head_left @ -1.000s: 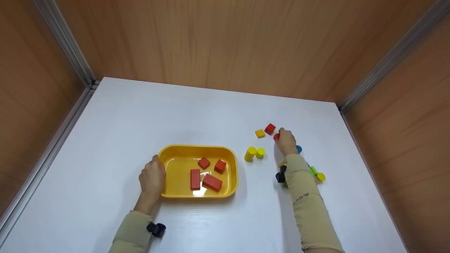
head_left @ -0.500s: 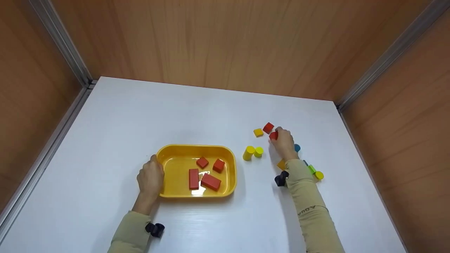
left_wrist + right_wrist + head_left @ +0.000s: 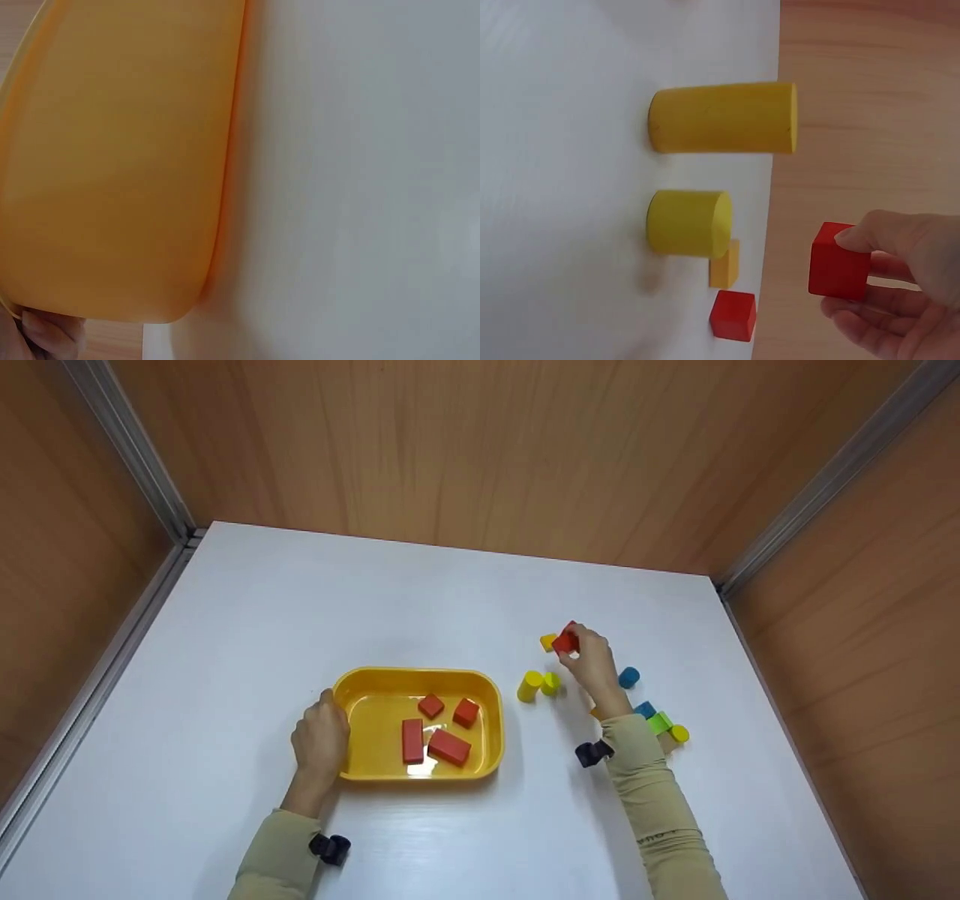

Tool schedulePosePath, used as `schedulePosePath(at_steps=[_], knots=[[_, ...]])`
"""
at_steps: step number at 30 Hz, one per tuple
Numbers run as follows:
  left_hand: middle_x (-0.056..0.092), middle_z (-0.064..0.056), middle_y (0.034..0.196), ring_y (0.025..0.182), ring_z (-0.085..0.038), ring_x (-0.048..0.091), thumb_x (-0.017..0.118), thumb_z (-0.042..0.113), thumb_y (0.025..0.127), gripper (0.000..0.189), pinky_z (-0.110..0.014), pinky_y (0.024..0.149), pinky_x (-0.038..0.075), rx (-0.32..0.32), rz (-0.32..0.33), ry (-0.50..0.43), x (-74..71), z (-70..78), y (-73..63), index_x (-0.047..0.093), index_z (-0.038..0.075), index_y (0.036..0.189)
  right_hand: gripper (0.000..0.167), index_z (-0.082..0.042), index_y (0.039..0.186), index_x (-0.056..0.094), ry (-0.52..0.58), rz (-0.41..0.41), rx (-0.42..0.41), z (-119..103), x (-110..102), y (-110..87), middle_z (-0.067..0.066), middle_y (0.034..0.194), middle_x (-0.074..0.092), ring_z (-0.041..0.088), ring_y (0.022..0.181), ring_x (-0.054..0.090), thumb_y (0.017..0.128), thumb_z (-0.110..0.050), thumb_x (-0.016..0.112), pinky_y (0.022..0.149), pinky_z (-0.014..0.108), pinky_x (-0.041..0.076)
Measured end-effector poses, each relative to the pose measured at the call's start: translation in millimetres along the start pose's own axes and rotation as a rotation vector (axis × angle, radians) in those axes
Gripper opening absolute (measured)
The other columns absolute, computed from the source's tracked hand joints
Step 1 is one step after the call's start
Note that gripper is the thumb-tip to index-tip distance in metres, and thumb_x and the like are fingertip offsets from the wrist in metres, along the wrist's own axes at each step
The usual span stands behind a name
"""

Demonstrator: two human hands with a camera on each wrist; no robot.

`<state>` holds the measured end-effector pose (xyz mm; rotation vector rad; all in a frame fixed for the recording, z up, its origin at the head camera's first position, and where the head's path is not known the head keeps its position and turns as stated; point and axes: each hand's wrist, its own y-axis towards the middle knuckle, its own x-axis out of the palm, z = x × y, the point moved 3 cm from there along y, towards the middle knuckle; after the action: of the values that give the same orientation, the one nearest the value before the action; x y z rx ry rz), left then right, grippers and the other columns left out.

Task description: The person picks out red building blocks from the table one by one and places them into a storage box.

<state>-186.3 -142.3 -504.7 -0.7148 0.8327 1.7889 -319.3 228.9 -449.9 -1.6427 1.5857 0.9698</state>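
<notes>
My left hand (image 3: 321,737) grips the left rim of a yellow tray (image 3: 371,746); its fingertips (image 3: 52,335) show at the tray's corner in the left wrist view. Inside the tray lie several red blocks (image 3: 449,747), some oblong, some shorter. Above the table, my right hand (image 3: 595,664) pinches a red cube (image 3: 838,266) between thumb and fingers. Just behind it, a second red cube (image 3: 733,316) rests on the table, mostly covered in the head view. A flat yellow block (image 3: 548,643) lies beside that one.
Between tray and right hand stand a tall yellow cylinder (image 3: 529,687) and a shorter one (image 3: 551,684). Right of the right forearm are a blue cylinder (image 3: 629,677), a blue block (image 3: 644,709), a green block (image 3: 659,724) and a yellow round piece (image 3: 679,733). Wooden panels enclose the white table.
My right hand has lifted the red cube off the table and moved left with it, uncovering the blue pieces. The left hand and tray stay put.
</notes>
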Motion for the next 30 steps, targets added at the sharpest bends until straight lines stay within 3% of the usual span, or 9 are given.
schedulePosePath(at_steps=[8,15,24,30], knots=[[0.058,-0.022,0.070,0.051,-0.028,0.055,0.044,-0.001,0.087,0.019,-0.036,0.040,0.043,-0.004,0.000,0.006,-0.7,0.2,-0.3,0.051,-0.012,0.101,0.043,-0.002,0.118,0.051,0.053,0.086,-0.158,-34,1,-22.7,0.015,0.111,0.056,0.026,0.095,0.053,0.077,-0.006,0.066,0.084,0.033,0.044],[0.056,-0.018,0.066,0.047,-0.023,0.050,0.043,0.000,0.088,0.017,-0.033,0.039,0.041,-0.017,-0.018,0.001,-0.4,1.6,0.8,0.051,-0.011,0.098,0.042,-0.003,0.116,0.053,0.105,0.091,-0.248,-55,14,-41.0,0.011,0.110,0.057,0.022,0.093,0.053,0.077,-0.006,0.067,0.083,0.031,0.045],[0.058,-0.022,0.072,0.053,-0.028,0.055,0.042,0.002,0.089,0.019,-0.038,0.043,0.044,-0.018,-0.029,0.004,0.8,3.5,1.5,0.051,-0.011,0.100,0.038,0.000,0.112,0.055,0.135,0.106,-0.445,-78,34,-68.3,0.010,0.100,0.059,0.018,0.086,0.056,0.076,-0.006,0.067,0.079,0.027,0.046],[0.058,-0.023,0.075,0.056,-0.030,0.057,0.042,0.002,0.089,0.020,-0.040,0.045,0.045,-0.021,-0.032,0.005,1.2,3.9,1.3,0.050,-0.011,0.102,0.040,-0.001,0.113,0.054,0.191,0.052,-0.473,-95,48,-86.5,0.009,0.102,0.059,0.017,0.088,0.056,0.076,-0.008,0.068,0.077,0.027,0.047]])
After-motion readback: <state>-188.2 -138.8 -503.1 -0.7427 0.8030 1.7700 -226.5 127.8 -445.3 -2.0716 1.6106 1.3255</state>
